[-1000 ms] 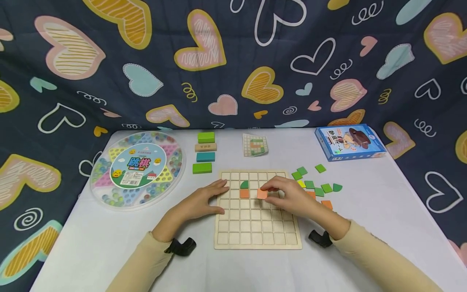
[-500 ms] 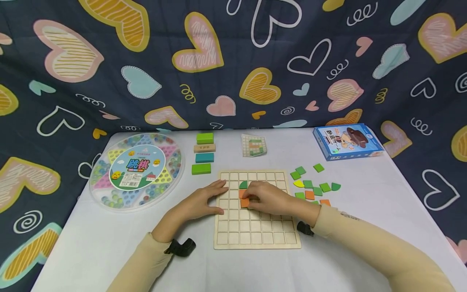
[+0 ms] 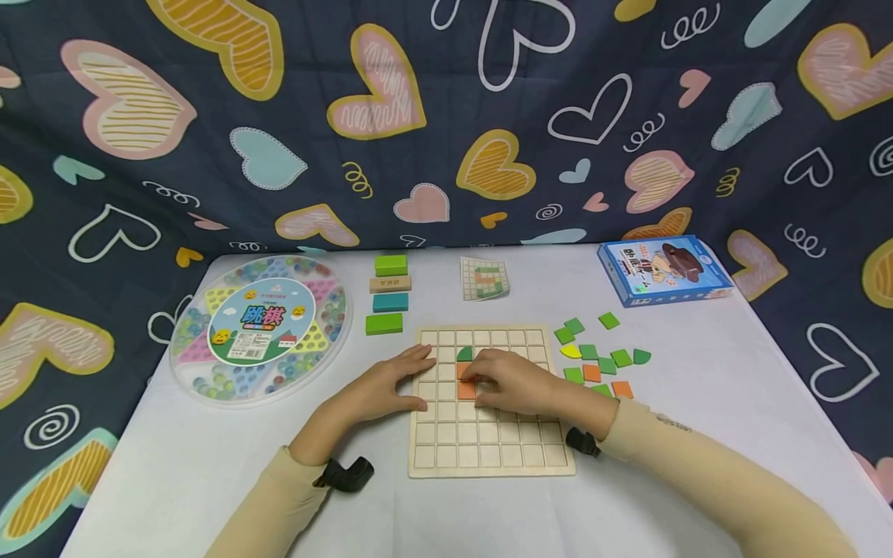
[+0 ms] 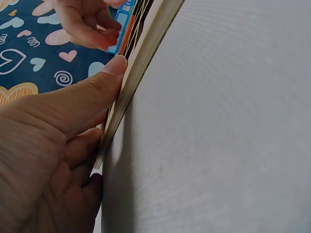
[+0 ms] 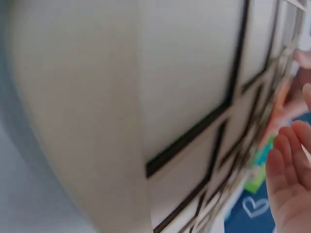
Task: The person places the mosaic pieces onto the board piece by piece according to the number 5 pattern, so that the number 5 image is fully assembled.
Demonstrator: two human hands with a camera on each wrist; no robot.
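Note:
A pale wooden grid board (image 3: pixel 488 457) lies on the white table. On it, a dark green quarter-round tile (image 3: pixel 464 353) sits above an orange square tile (image 3: pixel 463 372), with a second orange square tile (image 3: pixel 466 390) below that. My right hand (image 3: pixel 512 381) reaches over the grid with index finger and thumb bent at the edges of the lower orange tile. My left hand (image 3: pixel 382 387) rests at the board's left edge, fingers spread. The left wrist view shows its thumb (image 4: pixel 92 94) against the edge.
Right of the board lie loose green tiles (image 3: pixel 620 358), orange tiles (image 3: pixel 622 389) and a yellow tile (image 3: pixel 570 351). Behind are a pattern card (image 3: pixel 484 277), several blocks (image 3: pixel 384 323) and a blue box (image 3: pixel 666 271). A round marble-game case (image 3: pixel 258 329) stands left.
My right hand has moved left across the board with an orange tile, which now lies in the cell under the first orange tile. The left hand has stayed at the board's edge.

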